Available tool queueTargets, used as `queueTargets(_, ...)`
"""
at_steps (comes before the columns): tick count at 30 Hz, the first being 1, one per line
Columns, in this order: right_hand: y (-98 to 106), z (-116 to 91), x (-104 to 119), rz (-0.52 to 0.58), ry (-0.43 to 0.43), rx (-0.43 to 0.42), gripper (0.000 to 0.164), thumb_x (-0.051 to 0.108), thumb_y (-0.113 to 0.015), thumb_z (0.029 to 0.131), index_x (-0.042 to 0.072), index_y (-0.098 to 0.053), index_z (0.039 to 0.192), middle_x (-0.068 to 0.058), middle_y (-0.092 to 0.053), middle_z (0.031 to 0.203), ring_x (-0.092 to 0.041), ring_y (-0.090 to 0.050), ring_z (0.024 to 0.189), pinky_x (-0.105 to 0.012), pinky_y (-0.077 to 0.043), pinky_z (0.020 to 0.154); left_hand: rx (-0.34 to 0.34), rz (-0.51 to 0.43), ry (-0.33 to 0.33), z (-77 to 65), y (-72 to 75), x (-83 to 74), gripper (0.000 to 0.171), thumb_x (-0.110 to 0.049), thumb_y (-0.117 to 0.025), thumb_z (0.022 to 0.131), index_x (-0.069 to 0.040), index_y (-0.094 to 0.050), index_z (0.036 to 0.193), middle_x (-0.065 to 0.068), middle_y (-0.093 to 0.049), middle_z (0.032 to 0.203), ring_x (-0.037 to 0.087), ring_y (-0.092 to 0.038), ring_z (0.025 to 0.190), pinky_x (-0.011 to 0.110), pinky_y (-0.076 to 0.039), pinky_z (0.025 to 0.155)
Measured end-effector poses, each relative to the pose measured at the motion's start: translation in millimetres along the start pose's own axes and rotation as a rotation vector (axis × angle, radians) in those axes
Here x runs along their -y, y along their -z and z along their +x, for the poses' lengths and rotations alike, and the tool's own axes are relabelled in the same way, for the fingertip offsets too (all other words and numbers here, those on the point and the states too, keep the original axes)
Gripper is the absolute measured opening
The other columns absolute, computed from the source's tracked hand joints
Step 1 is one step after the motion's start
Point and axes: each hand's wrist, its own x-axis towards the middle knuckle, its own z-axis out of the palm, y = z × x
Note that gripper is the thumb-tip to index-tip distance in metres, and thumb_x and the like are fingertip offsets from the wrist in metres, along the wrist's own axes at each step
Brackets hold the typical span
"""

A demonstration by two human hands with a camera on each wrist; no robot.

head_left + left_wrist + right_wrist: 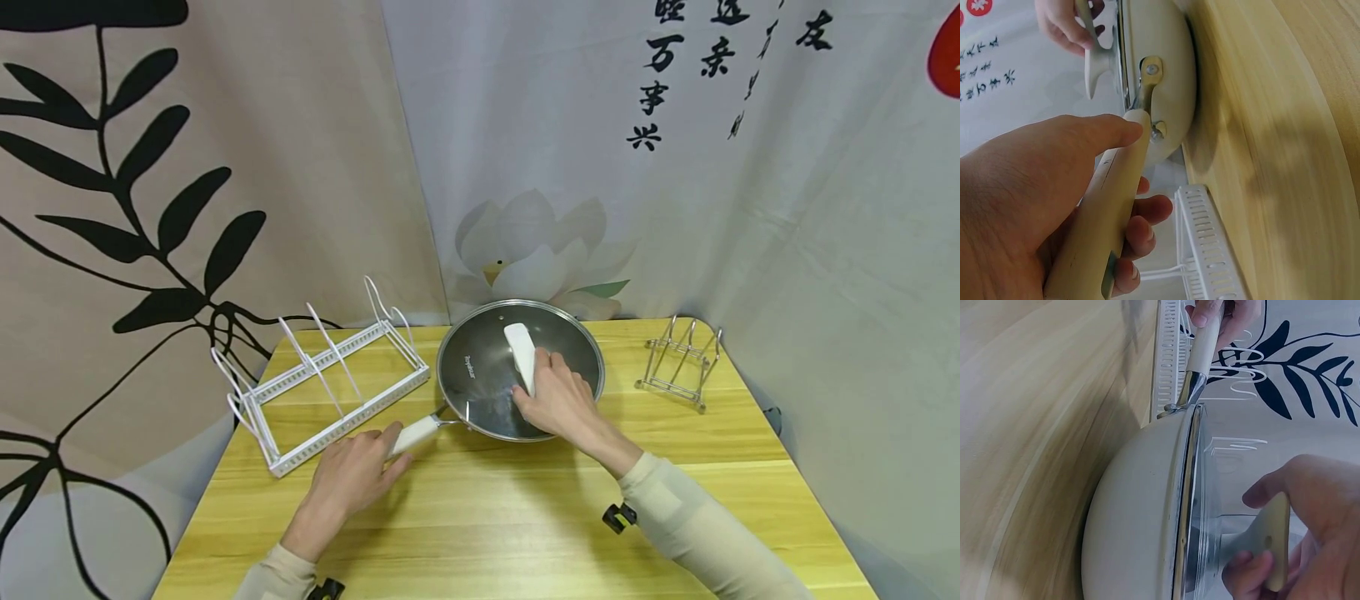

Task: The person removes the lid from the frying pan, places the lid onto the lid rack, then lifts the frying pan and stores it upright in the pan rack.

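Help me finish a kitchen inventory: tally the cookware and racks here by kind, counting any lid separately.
Pan: 1
Lid: 1
Racks: 2 (white rack, silver wire rack)
Total: 4

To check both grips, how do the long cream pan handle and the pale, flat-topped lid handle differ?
The cream pan handle is a rounded bar; the pale lid handle has a flat, oblong top. The pan handle juts sideways from the cream pan; the lid handle rises from the clear glass lid. The left hand grips the pan handle, the right hand the lid handle. Both are pale.
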Motion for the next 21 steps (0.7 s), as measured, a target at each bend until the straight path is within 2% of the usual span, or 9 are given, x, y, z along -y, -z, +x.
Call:
queueTargets(6,-0.8,1.7,1.6,-0.006,-0.018,0.006,0.062,0.047,-0.066,0.09,0.003,-0.05,0.131,-0.013,-0.06,0.1,-0.033,-0.064,0.074,-0.046,-0.054,0.058,-0.008,-0.001,-0.008,0.1,-0.3,-0.2,0.032,-0.04,-0.074,0.094,-0.016,-0.065,0.113,-0.005,-0.056,0.065,0.009,-0.04,0.047,0.026,-0.029,0.04)
queueTargets(13,-0.7,3.7,4.2,-0.001,-0.033,0.052,0.069,0.047,-0.065,0.091,0.001,-0.045,0.138,-0.016,-0.062,0.108,-0.035,-0.067,0.078,-0.043,-0.053,0.057,-0.004,0.015,-0.016,0.5,-0.8,0.1,0.028,-0.04,-0.072,0.096,-0.016,-0.064,0.108,-0.005,-0.055,0.065,0.009,-0.04,0.048,0.026,-0.029,0.04)
queueTargets(21,-1.5,6.3,5.9,-0.017,-0.046,0.088,0.079,0.048,-0.064,0.092,-0.002,-0.039,0.148,-0.022,-0.063,0.121,-0.041,-0.07,0.086,-0.046,-0.056,0.062,-0.006,0.027,-0.022,0.1,-0.4,0.4,0.029,-0.039,-0.07,0.098,-0.015,-0.065,0.112,-0.003,-0.056,0.066,0.009,-0.039,0.048,0.026,-0.028,0.04)
